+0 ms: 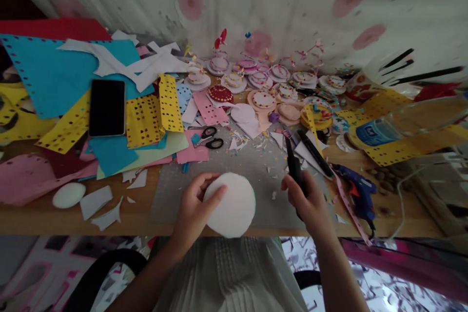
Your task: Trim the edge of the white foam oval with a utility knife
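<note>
My left hand [200,204] pinches a white disc [234,207], thumb on top and fingers underneath. The disc looks like thick paper or foam and is held over the front edge of a grey cutting mat [171,200]. My right hand [307,200] is closed around a slim black tool [294,165] that looks like a craft knife, its narrow tip pointing away from me. Knife and disc are apart. Small paper scraps [239,144] are strewn over the mat. Black-handled scissors [210,137] rest on pink paper near the mat's left side.
Several small decorated paper hats [263,100] stand along the back. Coloured sheets and a phone [107,108] lie at left, with a white oval piece [69,195]. To the right are a black marker [314,152], a blue glue gun [360,190] and a lying plastic bottle [398,124].
</note>
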Demonstrator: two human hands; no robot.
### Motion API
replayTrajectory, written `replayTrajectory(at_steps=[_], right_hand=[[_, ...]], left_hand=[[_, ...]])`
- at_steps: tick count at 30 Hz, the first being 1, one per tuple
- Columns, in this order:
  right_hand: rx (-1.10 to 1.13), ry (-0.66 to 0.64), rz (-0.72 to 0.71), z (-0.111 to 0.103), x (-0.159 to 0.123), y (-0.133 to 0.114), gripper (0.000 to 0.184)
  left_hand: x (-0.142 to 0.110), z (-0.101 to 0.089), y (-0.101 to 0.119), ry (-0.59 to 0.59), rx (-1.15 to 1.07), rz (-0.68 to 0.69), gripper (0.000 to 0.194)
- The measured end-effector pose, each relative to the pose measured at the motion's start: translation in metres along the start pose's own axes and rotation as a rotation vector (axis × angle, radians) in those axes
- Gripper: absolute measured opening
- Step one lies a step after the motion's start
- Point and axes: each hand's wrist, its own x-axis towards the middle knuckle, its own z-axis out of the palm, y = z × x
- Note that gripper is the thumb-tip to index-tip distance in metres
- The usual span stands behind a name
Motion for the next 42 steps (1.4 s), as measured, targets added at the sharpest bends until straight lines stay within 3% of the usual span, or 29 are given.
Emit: replayTrajectory(at_steps=[3, 6, 9, 12, 16, 19, 23, 34, 42], right_hand=[[0.061, -0.107, 0.0, 0.011, -0.011, -0.001, 0.034], [0.175, -0.254, 0.017, 0.025, -0.019, 0.001, 0.038], [0.247, -0.271, 0.003, 0.033, -0.02, 0.002, 0.036], [0.13, -0.266, -0.097, 0.028, -0.017, -0.003, 0.029], [-0.196, -0.259, -0.308, 0.01, -0.023, -0.013, 0.025], [-0.403, -0.338, -0.46, 0.001, -0.032, -0.018, 0.022], [-0.529, -0.362, -0.603, -0.001, -0.039, -0.022, 0.02], [-0.698, -0.286, -0.719, 0.001, -0.04, -0.023, 0.027], [-0.741, -0.269, -0.634, 0.0, -0.035, -0.02, 0.031]], left_hand=[[0.007, 0.008, 0.002, -0.005, -0.031, 0.013, 0.035], [0.007, 0.012, 0.005, -0.11, -0.034, 0.028, 0.031], [0.001, 0.011, 0.005, -0.301, 0.058, -0.005, 0.028], [-0.007, 0.008, 0.002, -0.413, 0.246, -0.057, 0.031], [-0.012, 0.007, -0.001, -0.323, 0.349, -0.046, 0.041], [-0.011, 0.009, -0.002, -0.267, 0.364, -0.016, 0.04], [-0.01, 0.011, 0.0, -0.246, 0.43, 0.02, 0.034], [-0.011, 0.014, 0.002, -0.202, 0.535, 0.076, 0.025], [-0.013, 0.014, 0.002, -0.243, 0.535, 0.098, 0.037]])
